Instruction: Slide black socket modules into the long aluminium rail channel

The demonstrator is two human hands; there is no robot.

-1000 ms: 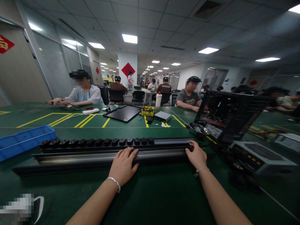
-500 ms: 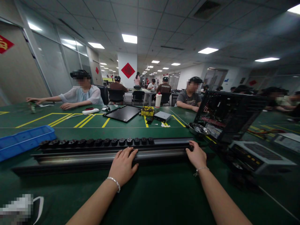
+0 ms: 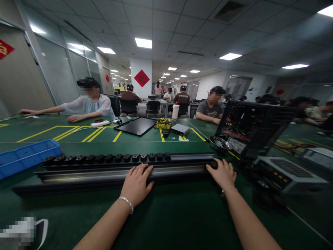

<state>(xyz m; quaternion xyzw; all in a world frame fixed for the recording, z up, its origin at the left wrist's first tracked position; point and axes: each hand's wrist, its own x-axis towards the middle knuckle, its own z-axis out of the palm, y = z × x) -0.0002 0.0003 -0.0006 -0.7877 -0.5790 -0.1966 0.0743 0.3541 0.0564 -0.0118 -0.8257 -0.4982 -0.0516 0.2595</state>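
A long black metal rail (image 3: 104,173) lies across the green table (image 3: 169,215) in front of me, with a row of several black sockets (image 3: 104,158) along its far side. My left hand (image 3: 136,184) rests flat on the rail's middle, fingers stretched out. At the rail's right end, my right hand (image 3: 223,173) curls its fingers round a small black part (image 3: 214,163). A bracelet sits on each wrist.
An open black computer case (image 3: 253,126) and a grey power supply (image 3: 286,173) stand at the right, with a metal bowl (image 3: 220,143) beside them. A blue bin (image 3: 26,156) sits at the left. Other people sit at the far side, near a black panel (image 3: 136,125) and a white bottle (image 3: 176,111).
My right hand has slid a little to the right at the rail's end. The person at the far left has stretched an arm out to the left. My left hand has stayed put.
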